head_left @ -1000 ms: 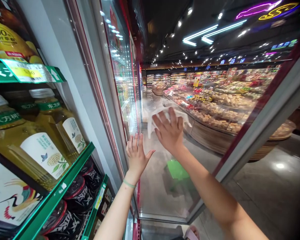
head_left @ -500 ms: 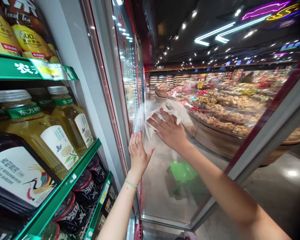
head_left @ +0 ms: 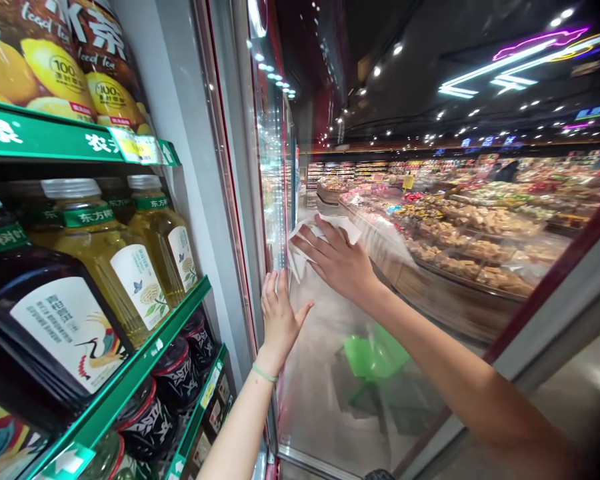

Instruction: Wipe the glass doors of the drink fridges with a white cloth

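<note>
Pressed flat against the inside of the glass door (head_left: 330, 400), my right hand (head_left: 343, 267) has a white paper towel (head_left: 300, 263) under its fingers. The sheet is crumpled and sticks out past the fingertips and above the hand. My left hand (head_left: 280, 317) is at the door's hinge-side edge, fingers up and thumb spread, holding nothing. Whether its palm bears on the glass or the frame, I cannot tell. A thin green band (head_left: 265, 373) circles the left wrist.
Close on my left, shelves with green edge strips (head_left: 145, 350) carry tea bottles (head_left: 140, 287) and dark-labelled drinks (head_left: 175, 373). A grey cabinet wall (head_left: 195, 133) stands beside them. Through the glass show a green stool (head_left: 375, 357) and a curved food display (head_left: 430, 293).
The view has shifted left, so the shelf and bottles appear further right. My right hand stays on the paper towel, moved only slightly on the glass. My left hand keeps its open pose.
</note>
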`<state>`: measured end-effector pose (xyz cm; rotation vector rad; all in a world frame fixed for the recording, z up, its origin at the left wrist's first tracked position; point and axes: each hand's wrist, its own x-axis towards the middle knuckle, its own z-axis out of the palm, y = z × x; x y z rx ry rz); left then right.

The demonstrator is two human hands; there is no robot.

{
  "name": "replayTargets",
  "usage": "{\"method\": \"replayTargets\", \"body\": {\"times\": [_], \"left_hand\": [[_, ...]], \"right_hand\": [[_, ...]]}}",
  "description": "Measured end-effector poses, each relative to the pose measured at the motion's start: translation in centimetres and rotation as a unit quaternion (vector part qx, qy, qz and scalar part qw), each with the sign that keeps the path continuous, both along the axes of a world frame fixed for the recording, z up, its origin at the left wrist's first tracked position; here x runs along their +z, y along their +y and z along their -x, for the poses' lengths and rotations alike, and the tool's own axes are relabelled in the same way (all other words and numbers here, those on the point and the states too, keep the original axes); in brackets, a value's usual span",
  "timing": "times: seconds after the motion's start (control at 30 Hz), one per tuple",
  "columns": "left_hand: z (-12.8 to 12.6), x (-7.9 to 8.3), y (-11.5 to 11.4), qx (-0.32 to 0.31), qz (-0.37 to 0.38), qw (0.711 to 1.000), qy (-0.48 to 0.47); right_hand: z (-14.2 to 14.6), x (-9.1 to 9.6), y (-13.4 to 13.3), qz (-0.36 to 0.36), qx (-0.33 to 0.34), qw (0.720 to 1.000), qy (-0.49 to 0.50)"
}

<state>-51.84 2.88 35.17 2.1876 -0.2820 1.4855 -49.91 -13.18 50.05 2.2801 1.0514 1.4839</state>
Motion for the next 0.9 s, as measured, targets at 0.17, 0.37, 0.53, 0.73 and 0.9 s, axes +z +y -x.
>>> {"method": "replayTargets", "body": {"times": [0.17,0.37,0.53,0.73,0.9], "left_hand": [[-0.1,-0.3,-0.2,0.003,0.009,1.0,0.009],[-0.2,-1.0,-0.4,0.022,0.005,1.0,0.007],[0.2,-2.0,-0.5,0.027,0.002,0.999,0.026],[1.0,-3.1,0.7,-0.028,0.07,0.997,0.014],[2.1,-2.5,2.6,-0.035,0.145,0.988,-0.036]], "right_hand": [[0.0,1.3,1.1,-0.078,-0.013,0.997,-0.014],[-0.5,1.6,2.8,0.062,0.035,0.997,0.043],[-1.4,2.6,4.1,0.002,0.038,0.999,0.031],[-1.8,0.6,4.9,0.086,0.048,0.993,0.066],[-1.8,-5.2,3.8,0.068,0.063,0.994,0.058]]}}
